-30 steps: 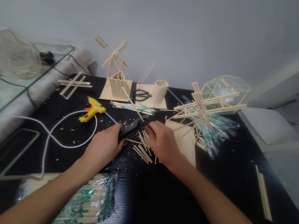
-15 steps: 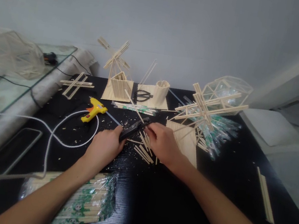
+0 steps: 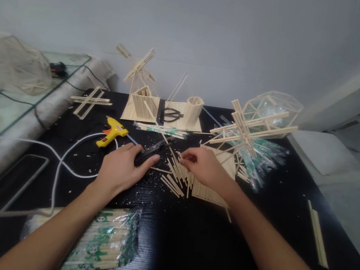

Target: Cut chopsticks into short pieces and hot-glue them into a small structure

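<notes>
My left hand (image 3: 121, 166) is closed around the handles of a dark hand tool that looks like pliers (image 3: 154, 151), its jaws pointing up and to the right. A long thin wooden stick (image 3: 154, 121) slants down behind the jaws. To the right, my right hand (image 3: 201, 164) has its thumb and fingers pinched together on a short pale piece of wooden stick (image 3: 180, 155), mostly hidden by the fingertips. Below it lies a loose pile of short cut sticks (image 3: 173, 184), beside a flat panel of sticks (image 3: 213, 194) partly covered by my right wrist.
A yellow glue gun (image 3: 111, 132) with a white cord lies left. Stick windmill models (image 3: 142, 103) and a round stick cup (image 3: 194, 109) stand at the back, with black scissors (image 3: 170, 115). A bag of wrapped chopsticks (image 3: 106, 242) is in front; crossed stick blades (image 3: 245, 129) stand right.
My right hand has moved slightly right, away from the tool. The tool has shifted left and down with my left hand, whose thumb is now spread further.
</notes>
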The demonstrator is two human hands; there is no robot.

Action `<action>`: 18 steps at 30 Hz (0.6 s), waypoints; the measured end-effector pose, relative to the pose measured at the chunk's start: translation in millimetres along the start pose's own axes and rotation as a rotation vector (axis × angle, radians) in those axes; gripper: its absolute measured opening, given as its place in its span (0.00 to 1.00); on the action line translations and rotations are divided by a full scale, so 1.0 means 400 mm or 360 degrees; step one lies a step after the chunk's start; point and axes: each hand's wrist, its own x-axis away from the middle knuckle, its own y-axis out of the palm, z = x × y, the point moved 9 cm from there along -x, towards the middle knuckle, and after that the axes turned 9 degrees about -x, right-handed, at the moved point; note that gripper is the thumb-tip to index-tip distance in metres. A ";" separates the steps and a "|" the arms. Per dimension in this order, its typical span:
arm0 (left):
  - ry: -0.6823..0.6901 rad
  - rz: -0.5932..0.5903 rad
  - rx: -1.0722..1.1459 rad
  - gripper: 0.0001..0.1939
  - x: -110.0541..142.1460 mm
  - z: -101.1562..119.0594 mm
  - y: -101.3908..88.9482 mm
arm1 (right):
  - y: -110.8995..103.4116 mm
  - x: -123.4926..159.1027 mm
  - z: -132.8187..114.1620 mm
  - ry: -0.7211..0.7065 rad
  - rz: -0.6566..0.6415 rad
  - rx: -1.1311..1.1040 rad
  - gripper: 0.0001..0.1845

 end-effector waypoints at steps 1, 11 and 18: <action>0.0021 -0.0040 0.0041 0.34 -0.001 0.002 0.004 | 0.011 -0.001 0.011 0.0032 -0.0028 0.0015 0.02; 0.0165 -0.0136 0.0185 0.34 0.001 0.021 0.022 | 0.031 0.012 -0.002 0.0053 -0.0136 -0.0029 0.13; 0.0164 -0.0164 0.0243 0.34 0.002 0.020 0.029 | 0.029 0.018 -0.038 0.0042 -0.0252 -0.0778 0.04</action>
